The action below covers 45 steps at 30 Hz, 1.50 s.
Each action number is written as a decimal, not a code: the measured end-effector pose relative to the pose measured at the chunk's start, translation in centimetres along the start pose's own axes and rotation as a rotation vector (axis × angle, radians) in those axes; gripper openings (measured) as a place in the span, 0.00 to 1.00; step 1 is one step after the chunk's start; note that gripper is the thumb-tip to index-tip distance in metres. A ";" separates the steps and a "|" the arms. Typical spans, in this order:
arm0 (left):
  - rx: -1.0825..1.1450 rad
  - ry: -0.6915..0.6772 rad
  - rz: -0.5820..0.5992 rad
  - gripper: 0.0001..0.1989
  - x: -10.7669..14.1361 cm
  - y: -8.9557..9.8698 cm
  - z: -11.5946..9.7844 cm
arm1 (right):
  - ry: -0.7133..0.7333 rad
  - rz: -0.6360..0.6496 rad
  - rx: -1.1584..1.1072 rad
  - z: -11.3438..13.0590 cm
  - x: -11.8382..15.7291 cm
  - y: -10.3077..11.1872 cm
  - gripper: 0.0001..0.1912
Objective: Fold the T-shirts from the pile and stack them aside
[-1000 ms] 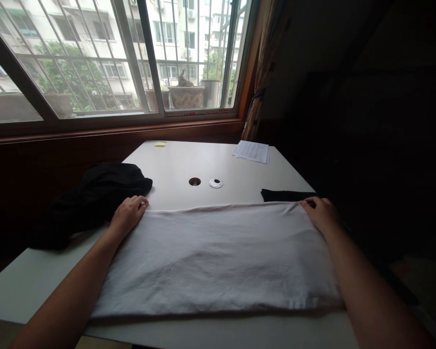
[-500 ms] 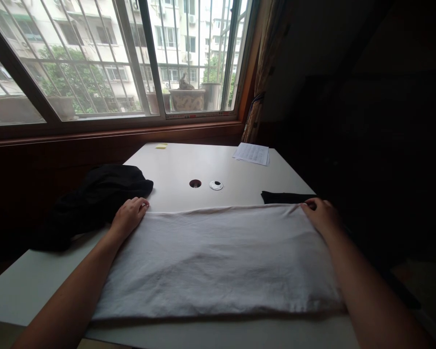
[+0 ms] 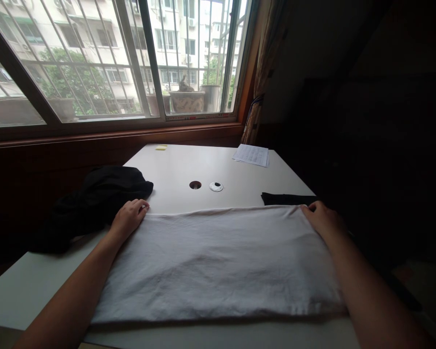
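Observation:
A folded white cloth garment, its exact kind not clear, lies as a wide band across the near part of the white table. At its far left corner, my left hand is closed on the edge with thumb and fingers. My right hand pinches the far right corner. Soft wrinkles run over the middle of the fabric, and its long far edge stretches nearly straight between my hands.
Black clothing is heaped at the table's left edge. Flat dark cloth lies beyond my right hand. Farther back are papers, a yellow sticky note, a cable hole and its round white cover. A barred window stands behind.
Almost nothing differs. My right fingers have shifted very slightly at the corner, and the whole view has tilted a touch. Both hands stay on the garment.

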<state>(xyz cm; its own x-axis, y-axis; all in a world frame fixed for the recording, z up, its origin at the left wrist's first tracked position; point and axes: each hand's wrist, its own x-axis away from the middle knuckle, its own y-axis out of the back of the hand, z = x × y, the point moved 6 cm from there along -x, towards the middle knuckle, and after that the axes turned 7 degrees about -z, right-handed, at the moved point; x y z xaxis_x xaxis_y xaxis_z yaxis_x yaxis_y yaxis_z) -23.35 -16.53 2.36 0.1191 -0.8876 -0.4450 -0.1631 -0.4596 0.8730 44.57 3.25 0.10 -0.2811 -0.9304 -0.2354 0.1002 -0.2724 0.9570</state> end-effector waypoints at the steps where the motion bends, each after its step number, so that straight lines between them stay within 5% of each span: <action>1: -0.005 0.001 0.001 0.13 0.0 0.0 0.0 | -0.018 0.021 0.007 0.0 0.1 0.1 0.25; 12: 0.010 0.009 0.000 0.13 0.0 0.0 -0.1 | -0.026 0.209 0.122 1.1 1.3 1.6 0.36; 45: 0.026 0.011 0.001 0.14 0.0 0.2 -0.2 | 0.003 0.260 0.104 0.3 0.9 0.4 0.36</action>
<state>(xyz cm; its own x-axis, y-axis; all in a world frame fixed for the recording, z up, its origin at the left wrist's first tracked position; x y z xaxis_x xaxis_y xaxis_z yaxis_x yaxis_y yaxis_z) -23.24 -16.58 2.58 0.1297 -0.8879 -0.4415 -0.1887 -0.4592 0.8681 44.12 2.36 0.35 -0.2557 -0.9665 0.0205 0.0699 0.0026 0.9976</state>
